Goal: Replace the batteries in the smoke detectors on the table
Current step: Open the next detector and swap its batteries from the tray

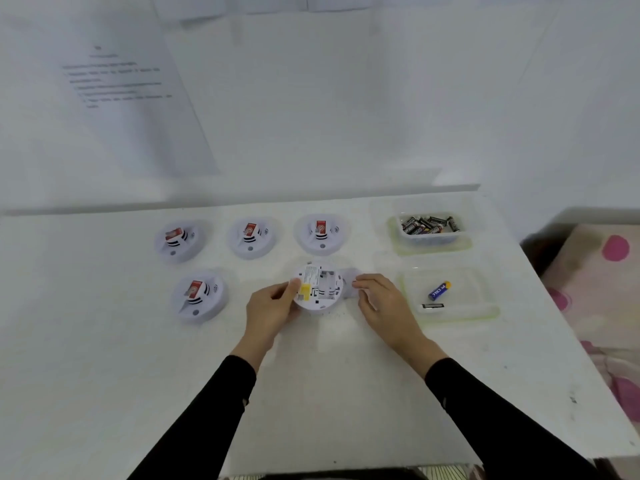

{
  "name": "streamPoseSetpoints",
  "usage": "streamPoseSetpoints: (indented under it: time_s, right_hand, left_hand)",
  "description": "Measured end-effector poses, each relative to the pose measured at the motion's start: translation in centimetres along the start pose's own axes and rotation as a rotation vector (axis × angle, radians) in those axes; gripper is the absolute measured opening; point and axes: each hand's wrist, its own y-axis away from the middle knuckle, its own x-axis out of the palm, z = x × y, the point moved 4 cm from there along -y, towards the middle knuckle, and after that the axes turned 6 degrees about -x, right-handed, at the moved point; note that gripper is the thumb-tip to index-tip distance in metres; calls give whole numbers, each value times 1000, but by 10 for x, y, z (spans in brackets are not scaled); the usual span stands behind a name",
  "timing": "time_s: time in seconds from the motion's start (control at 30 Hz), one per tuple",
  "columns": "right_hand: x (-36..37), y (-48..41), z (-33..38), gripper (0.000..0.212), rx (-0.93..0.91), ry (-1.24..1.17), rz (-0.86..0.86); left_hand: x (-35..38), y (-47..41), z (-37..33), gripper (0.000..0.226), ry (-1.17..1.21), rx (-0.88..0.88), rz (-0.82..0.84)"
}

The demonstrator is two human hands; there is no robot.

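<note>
A white round smoke detector (320, 287) lies back side up in the middle of the table, its battery bay showing and a yellow label on it. My left hand (273, 306) grips its left edge, thumb on top. My right hand (377, 299) hovers just right of it, fingers loosely curled over a small pale cover piece (349, 273); whether it holds that piece I cannot tell. Several more detectors sit face up: three in the back row (251, 237) and one at front left (200, 295).
A clear tub (431, 242) at back right holds several dark batteries. In front of it a shallow clear tray (485, 310) holds a blue and yellow battery (439, 290) and a dark one (433, 306). The table's right edge drops to a patterned fabric (602, 271).
</note>
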Motion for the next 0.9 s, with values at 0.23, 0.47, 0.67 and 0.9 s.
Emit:
streamPoseSetpoints:
  time_s: [0.23,0.47,0.67,0.9]
  right_hand:
    - [8,-25,69,26,-87,-147,-146]
    - [80,-51,133,36,-166,-250,58]
    - [128,-58,141,43,-106,-210,252]
    - [110,-68,156,30,39,-464,98]
  left_hand:
    - [-41,13,-24,26,-205,325,-124]
    - [-144,-13,-13,97,-620,312,-444]
    - [-160,-35,-1,150,-614,220,-215]
    - [-146,-6,-20,71,575,-69,436]
